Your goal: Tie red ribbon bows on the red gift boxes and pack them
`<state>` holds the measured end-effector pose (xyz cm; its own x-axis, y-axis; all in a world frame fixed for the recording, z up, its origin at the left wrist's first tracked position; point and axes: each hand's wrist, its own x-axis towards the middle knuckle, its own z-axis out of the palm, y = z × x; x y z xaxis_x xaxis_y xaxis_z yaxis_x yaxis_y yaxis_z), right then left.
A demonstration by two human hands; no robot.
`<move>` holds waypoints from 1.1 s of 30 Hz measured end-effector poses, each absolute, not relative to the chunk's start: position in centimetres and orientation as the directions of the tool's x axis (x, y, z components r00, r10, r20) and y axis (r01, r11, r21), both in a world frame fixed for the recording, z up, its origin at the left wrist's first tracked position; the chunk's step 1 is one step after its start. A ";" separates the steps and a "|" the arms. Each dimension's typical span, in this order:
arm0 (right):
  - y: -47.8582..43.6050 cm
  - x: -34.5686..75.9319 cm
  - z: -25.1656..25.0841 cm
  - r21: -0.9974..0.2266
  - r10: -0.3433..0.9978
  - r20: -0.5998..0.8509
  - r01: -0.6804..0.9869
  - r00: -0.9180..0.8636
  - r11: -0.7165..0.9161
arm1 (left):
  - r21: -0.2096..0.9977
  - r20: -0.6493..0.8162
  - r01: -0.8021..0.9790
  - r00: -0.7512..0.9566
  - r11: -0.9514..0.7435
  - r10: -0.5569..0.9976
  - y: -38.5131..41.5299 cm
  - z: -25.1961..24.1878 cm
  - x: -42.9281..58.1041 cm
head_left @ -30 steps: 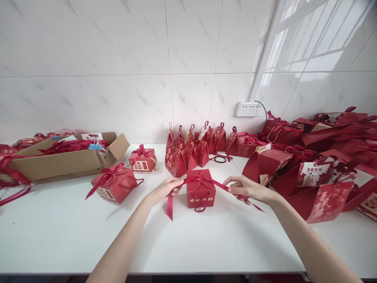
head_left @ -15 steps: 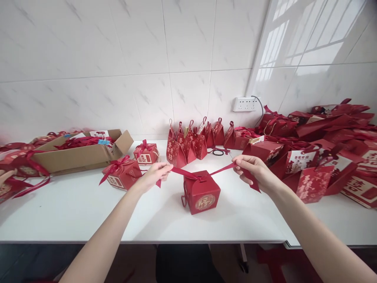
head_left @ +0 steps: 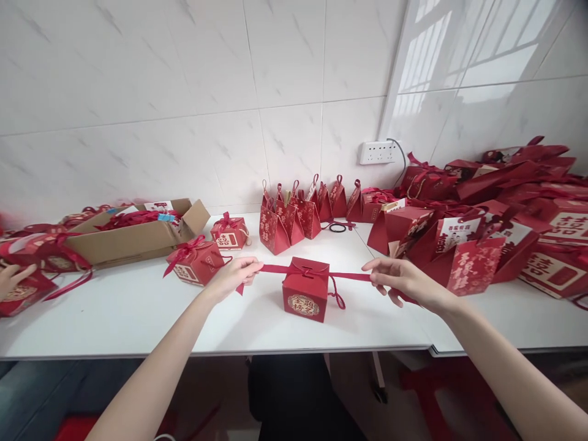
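Observation:
A small red gift box [head_left: 305,288] with a gold round emblem stands upright on the white table between my hands. Behind its top edge runs a dark red ribbon [head_left: 349,277], pulled nearly straight out to both sides. My left hand [head_left: 239,275] pinches the ribbon's left part, with a loose tail hanging below the fingers. On the other side my right hand [head_left: 392,280] grips the ribbon between thumb and index finger, the other fingers loosely apart. A twisted red cord [head_left: 339,298] hangs at the box's right side.
Two bow-tied red boxes [head_left: 195,263] stand left, near a cardboard carton [head_left: 128,245] of ribbons. Small triangular boxes [head_left: 275,229] line the wall beside a black ring [head_left: 337,227]. Red packaging [head_left: 478,263] is heaped right. Another person's hand [head_left: 16,278] is at far left.
The box has turned, so its cord now shows on the right instead of the left. The ribbon, earlier gathered over the top, now stretches behind it. The camera view has shifted slightly.

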<state>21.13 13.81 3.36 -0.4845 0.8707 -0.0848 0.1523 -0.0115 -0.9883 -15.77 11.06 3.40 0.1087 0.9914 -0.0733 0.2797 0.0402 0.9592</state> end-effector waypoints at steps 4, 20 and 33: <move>14.3 21.4 2.0 -0.934 0.863 -0.144 0.356 -0.484 0.043 | 0.945 -0.099 0.320 0.096 0.064 0.990 10.8 2.3 -15.9; 15.5 22.9 1.5 -0.892 0.893 -0.179 0.451 -0.413 0.030 | 0.940 -0.121 0.327 0.058 0.096 0.991 9.0 1.7 -16.5; 13.7 21.2 7.4 -0.988 0.911 0.011 -0.143 -0.413 -0.053 | 0.986 -0.075 -0.141 0.095 0.088 0.993 8.1 5.7 -17.3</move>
<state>21.21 13.68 7.40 -0.4126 0.9109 0.0105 -0.1427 -0.0532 -0.9883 -17.34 8.08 5.73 0.0951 0.9926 -0.0751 -0.1413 0.0881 0.9860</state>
